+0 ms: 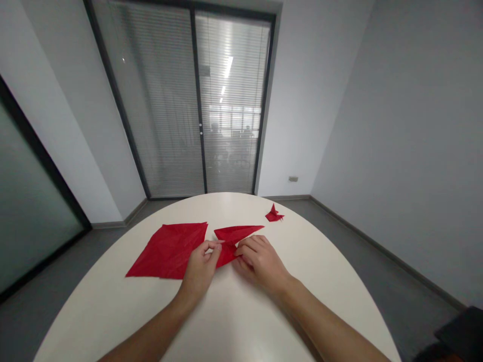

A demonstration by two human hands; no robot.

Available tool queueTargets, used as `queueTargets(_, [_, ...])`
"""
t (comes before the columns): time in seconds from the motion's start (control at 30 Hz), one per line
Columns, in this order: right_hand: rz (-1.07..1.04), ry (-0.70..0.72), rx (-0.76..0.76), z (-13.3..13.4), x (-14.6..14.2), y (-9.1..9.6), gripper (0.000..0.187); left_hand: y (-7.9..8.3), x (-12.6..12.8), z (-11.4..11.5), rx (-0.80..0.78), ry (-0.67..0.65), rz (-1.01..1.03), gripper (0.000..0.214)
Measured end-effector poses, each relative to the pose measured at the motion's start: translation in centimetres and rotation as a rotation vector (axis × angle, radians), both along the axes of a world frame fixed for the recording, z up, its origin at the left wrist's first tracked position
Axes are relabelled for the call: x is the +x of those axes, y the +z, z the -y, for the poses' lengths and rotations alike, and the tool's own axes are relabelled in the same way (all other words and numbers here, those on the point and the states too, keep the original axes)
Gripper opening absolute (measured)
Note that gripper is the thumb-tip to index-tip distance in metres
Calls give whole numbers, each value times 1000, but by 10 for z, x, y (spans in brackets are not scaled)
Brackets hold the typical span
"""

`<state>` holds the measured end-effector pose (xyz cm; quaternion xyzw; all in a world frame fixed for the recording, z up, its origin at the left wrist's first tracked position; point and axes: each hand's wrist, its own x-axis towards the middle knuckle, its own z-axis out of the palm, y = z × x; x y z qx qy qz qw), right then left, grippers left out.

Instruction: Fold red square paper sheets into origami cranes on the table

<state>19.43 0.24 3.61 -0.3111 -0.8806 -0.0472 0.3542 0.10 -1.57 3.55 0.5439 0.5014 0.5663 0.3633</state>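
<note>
A folded red paper (pixel 234 234) with a long pointed tip lies on the white round table (pixel 234 322) in front of me. My left hand (pixel 199 266) pinches its left edge with thumb and forefinger. My right hand (pixel 260 261) has curled fingers pressed on the paper's lower right part. A flat stack of red paper sheets (pixel 169 250) lies just left of my left hand. A small finished red origami figure (pixel 273 214) stands farther back on the right of the table.
Beyond the table is a glass sliding door (pixel 199 100) with blinds, grey floor, and white walls. A dark object (pixel 462 334) sits at the lower right beside the table.
</note>
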Motion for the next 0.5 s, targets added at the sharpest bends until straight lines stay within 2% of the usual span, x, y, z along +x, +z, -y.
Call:
queueTargets(0.1, [-49, 25, -71, 1, 0, 1, 9, 1, -1, 1, 4, -11, 61, 31])
queueTargets(0.17, [-115, 52, -154, 3, 0, 3, 7, -2, -3, 0, -35, -51, 171, 40])
queueTargets(0.27, [-309, 60, -314, 5, -1, 4, 8, -10, -5, -4, -120, -94, 362, 49])
queueTargets(0.4, [-599, 49, -511, 4, -6, 2, 14, -21, -5, -11, -195, 50, 395, 49])
queueTargets(0.5, [-752, 66, -615, 2, -7, 0, 20, -24, -6, -12, -339, 16, 477, 52])
